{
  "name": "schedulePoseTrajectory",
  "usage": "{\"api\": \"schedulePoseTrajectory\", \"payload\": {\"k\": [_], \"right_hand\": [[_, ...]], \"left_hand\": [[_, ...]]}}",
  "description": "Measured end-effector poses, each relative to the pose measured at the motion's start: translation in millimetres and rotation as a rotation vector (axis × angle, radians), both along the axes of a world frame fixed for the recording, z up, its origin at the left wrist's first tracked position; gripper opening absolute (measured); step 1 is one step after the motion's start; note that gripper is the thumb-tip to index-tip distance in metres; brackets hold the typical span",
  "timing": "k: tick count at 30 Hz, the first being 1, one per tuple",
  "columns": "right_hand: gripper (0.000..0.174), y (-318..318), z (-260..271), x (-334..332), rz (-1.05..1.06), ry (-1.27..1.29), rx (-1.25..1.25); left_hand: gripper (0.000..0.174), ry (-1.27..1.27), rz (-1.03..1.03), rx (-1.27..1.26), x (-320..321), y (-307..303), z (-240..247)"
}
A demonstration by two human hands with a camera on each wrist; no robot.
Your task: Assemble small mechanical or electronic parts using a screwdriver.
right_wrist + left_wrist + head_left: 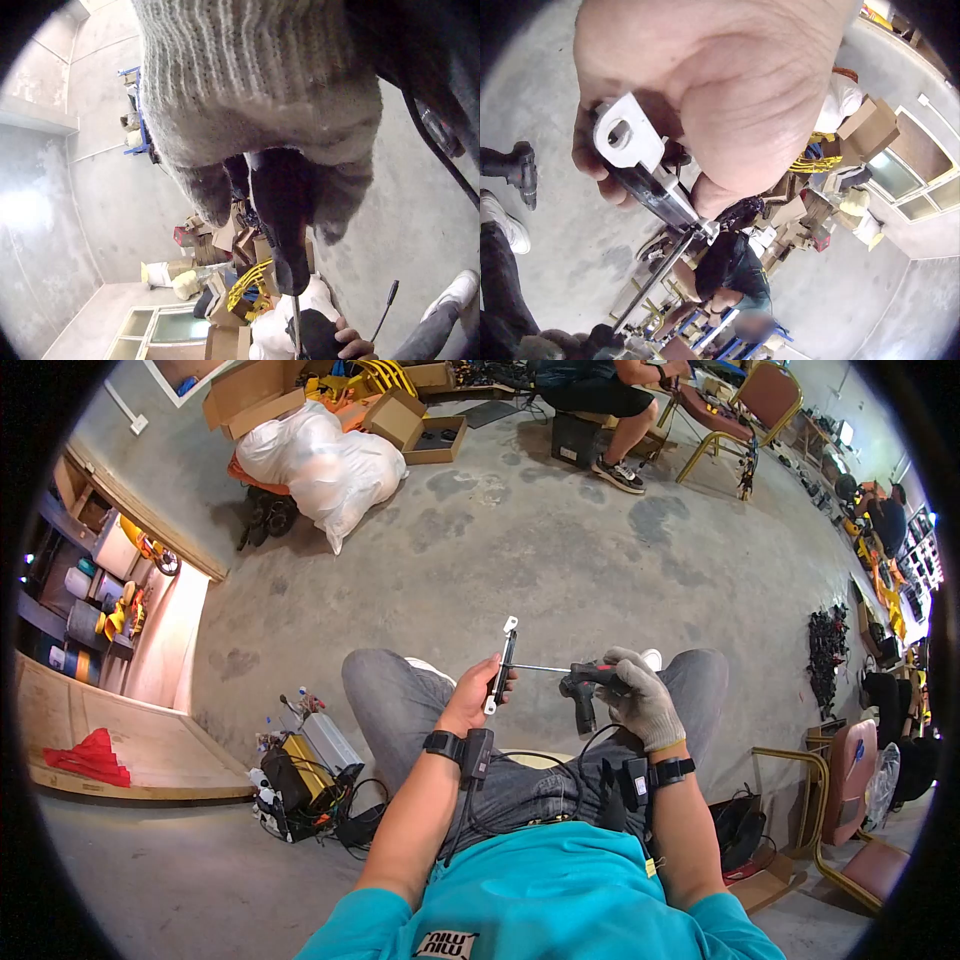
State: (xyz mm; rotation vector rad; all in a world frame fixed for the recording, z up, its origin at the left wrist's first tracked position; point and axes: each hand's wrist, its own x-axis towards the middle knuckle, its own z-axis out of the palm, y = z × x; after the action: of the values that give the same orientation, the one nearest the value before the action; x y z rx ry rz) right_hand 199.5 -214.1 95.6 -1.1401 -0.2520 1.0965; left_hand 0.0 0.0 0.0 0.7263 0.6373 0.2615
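Note:
My bare left hand grips a slim black bar with a white, holed tab at each end. One white tab shows close up in the left wrist view. In my right hand, which wears a knitted glove, is a screwdriver, its metal shaft pointing across to the bar. The shaft's far end meets the bar's side in the head view. Seen from the right wrist, gloved fingers wrap the dark screwdriver handle. A cordless drill lies on the floor nearby.
A white plastic sack and open cardboard boxes lie ahead on the concrete floor. Another person sits at the back, near a chair. Cables and devices lie at left; a second chair stands at right.

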Motion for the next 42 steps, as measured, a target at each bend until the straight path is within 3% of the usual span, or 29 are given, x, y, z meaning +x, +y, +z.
{"api": "schedulePoseTrajectory", "payload": {"k": [3, 5, 10, 12, 16, 18, 22, 25, 27, 31, 36, 40, 42], "right_hand": [[0.047, 9, -2, -7, 0.039, 0.042, -0.015], [0.043, 5, -15, -2, 0.212, 0.075, -0.193], [0.041, 0, -7, 5, 0.100, -0.010, -0.128], [0.038, 3, 5, -4, -0.086, 0.057, -0.069], [0.037, 2, -3, -2, -0.059, 0.084, -0.005], [0.039, 3, -17, 5, 0.105, 0.042, -0.052], [0.039, -3, -23, 7, 0.223, 0.060, -0.242], [0.037, -2, -15, 5, 0.169, 0.062, -0.157], [0.036, 2, -5, -1, -0.021, 0.063, -0.033], [0.036, 2, -6, -1, -0.037, 0.069, -0.009], [0.034, -1, -42, 12, 0.189, 0.073, -0.185], [0.034, 0, -26, 7, 0.050, 0.005, -0.162], [0.036, 0, -19, 8, -0.003, 0.066, 0.020]], "left_hand": [[0.029, 0.011, 0.011, 0.000, -7, 9, 1], [0.029, 0.001, 0.042, -0.017, -8, 11, -3], [0.029, -0.003, 0.028, -0.019, 3, -5, 1], [0.030, 0.010, 0.012, -0.004, 2, -2, 4], [0.029, 0.018, 0.017, 0.009, 1, -2, 3], [0.029, 0.022, 0.012, 0.013, 1, -1, 2], [0.029, 0.000, 0.031, -0.022, -2, 3, -1], [0.029, -0.006, 0.036, -0.024, -1, 0, -1], [0.029, -0.012, 0.032, -0.027, 0, 0, -1], [0.029, 0.006, 0.008, 0.005, 1, 0, 2], [0.029, 0.026, 0.018, 0.003, 0, 0, 2], [0.029, -0.002, 0.008, -0.006, -1, 0, 0], [0.029, 0.001, -0.002, 0.009, 0, 0, 1]]}}
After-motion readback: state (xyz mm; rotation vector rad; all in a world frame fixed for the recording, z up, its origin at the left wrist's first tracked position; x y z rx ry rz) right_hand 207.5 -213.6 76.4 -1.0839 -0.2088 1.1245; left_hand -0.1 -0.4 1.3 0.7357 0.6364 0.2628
